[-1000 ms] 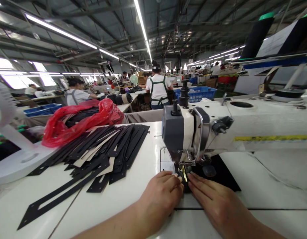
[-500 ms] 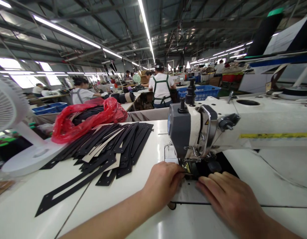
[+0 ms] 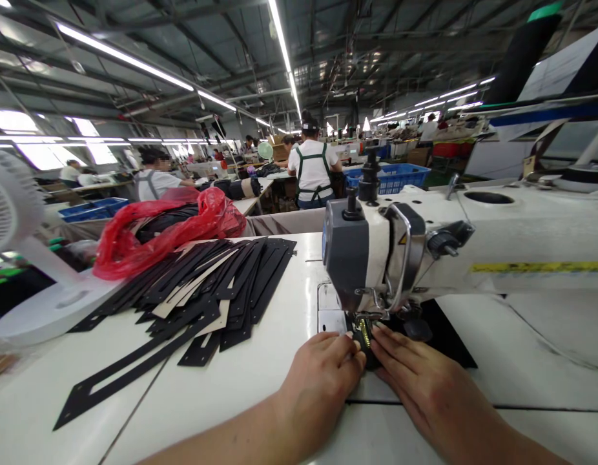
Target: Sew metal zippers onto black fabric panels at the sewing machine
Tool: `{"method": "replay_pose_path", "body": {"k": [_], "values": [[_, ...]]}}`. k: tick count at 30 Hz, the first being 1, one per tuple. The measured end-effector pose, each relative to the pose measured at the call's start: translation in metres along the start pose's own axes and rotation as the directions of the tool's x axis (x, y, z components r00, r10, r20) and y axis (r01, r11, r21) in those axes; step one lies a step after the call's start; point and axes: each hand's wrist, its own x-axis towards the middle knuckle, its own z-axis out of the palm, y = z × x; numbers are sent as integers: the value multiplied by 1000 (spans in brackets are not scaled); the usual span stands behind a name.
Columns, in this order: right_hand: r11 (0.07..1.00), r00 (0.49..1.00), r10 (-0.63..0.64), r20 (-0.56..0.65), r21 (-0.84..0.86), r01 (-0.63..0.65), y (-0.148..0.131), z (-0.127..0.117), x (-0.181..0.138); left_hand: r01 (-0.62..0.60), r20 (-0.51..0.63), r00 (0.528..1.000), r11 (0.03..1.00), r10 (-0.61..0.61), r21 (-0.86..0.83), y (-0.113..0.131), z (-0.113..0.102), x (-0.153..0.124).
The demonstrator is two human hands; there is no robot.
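Observation:
A white sewing machine (image 3: 473, 239) stands on the white table (image 3: 221, 394), its head and presser foot (image 3: 364, 326) just above my fingers. My left hand (image 3: 323, 381) rests on the table with curled fingers pressed against a black piece (image 3: 444, 336) under the foot. My right hand (image 3: 415, 381) lies flat beside it, fingers stretched toward the needle, pressing on the same black piece. The fingertips of both hands almost meet under the foot. What lies directly beneath the needle is partly hidden by my fingers.
A fanned pile of black slotted strips (image 3: 206, 290) lies at the left of the table. Behind it sit a red plastic bag (image 3: 163, 229) and a white desk fan (image 3: 18, 226). Other workers stand and sit at tables further back, near blue crates (image 3: 391, 177).
Both hands have slid forward, up to the presser foot, after drawing back slightly half a second ago. The view has shifted a little.

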Motion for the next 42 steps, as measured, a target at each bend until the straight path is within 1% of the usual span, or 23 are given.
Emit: {"method": "replay_pose_path", "body": {"k": [8,14,18,22,27,31,37,39,42], "values": [[1000,1000,1,-7,12,-1,5,4,9,50,111,993,998,-47,-27,-12,-1,2],[1000,1000,17,16,5,-17,8,6,11,74,111,991,997,-71,-31,-20,2,6],[1000,1000,29,13,8,-29,8,6,10,61,95,994,997,-57,-40,-22,4,5],[998,997,55,51,13,-55,9,8,9,64,77,995,997,-60,-45,-23,5,6],[997,995,74,73,32,-77,10,10,11,93,108,990,995,-88,-45,-22,4,8],[989,986,129,103,65,-136,9,9,13,129,134,983,991,-122,-38,-20,3,8],[985,984,137,119,89,-148,10,8,14,183,189,967,982,-171,-47,-20,2,9],[982,982,146,122,100,-158,11,8,14,193,177,968,979,-180,-64,-21,3,9],[977,979,152,140,129,-170,11,7,15,184,108,979,979,-174,-92,-21,5,7]]}}
